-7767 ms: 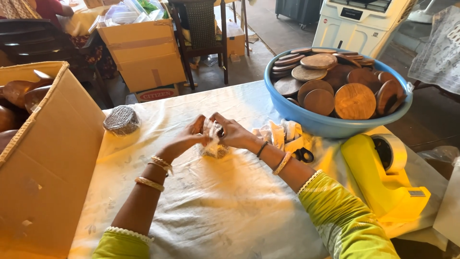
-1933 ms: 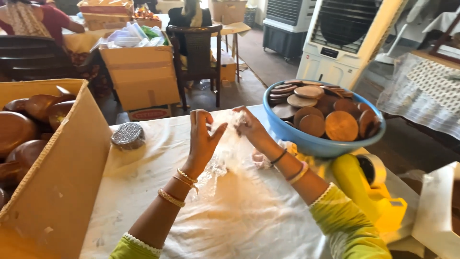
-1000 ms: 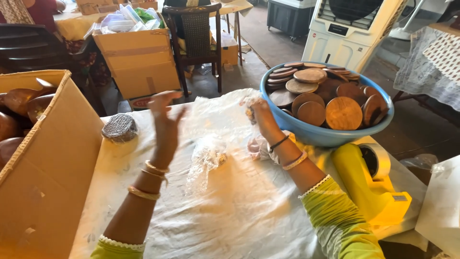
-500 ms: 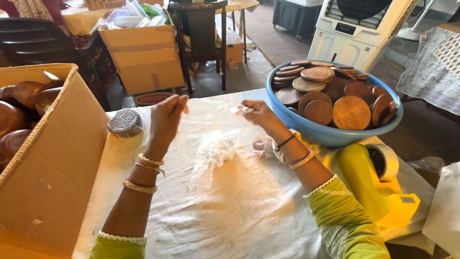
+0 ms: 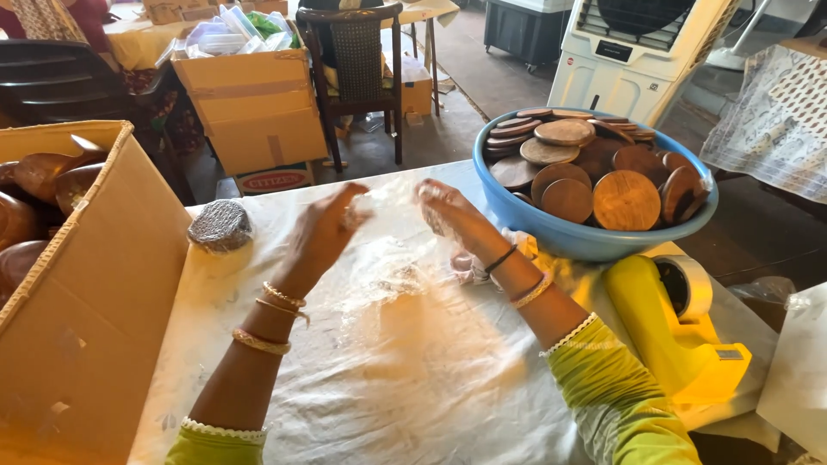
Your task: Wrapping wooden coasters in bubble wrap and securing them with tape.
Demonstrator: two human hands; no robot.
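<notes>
1. The left hand (image 5: 323, 232) is raised above the white-covered table (image 5: 413, 379), fingers pinched on one edge of a thin, clear sheet of plastic wrap (image 5: 388, 250); the grip itself is blurred.
2. The right hand (image 5: 452, 215) is up beside it, fingers curled around the opposite edge of the same sheet, which hangs stretched between the two hands and down toward the tabletop (its lower edge is hard to tell apart from the pale cloth).
3. Just beside the right wrist, a small crumpled bundle of white and yellow material (image 5: 482, 263) lies on the table, half hidden by the forearm; what it is cannot be made out.
4. A large blue plastic basin (image 5: 594, 241) stands to the right of the hands, heaped with round, dark wooden discs (image 5: 626, 200).
5. A yellow tape dispenser (image 5: 672, 331) sits near the right elbow, its far edge hidden by white paper.
6. A small round object wrapped in dark, shiny mesh (image 5: 220, 226) rests on the table left of the left hand.
7. A big brown cardboard box (image 5: 77, 327), cut off at the left border, holds dark wooden bowls (image 5: 43, 172), seen only in part.
</notes>
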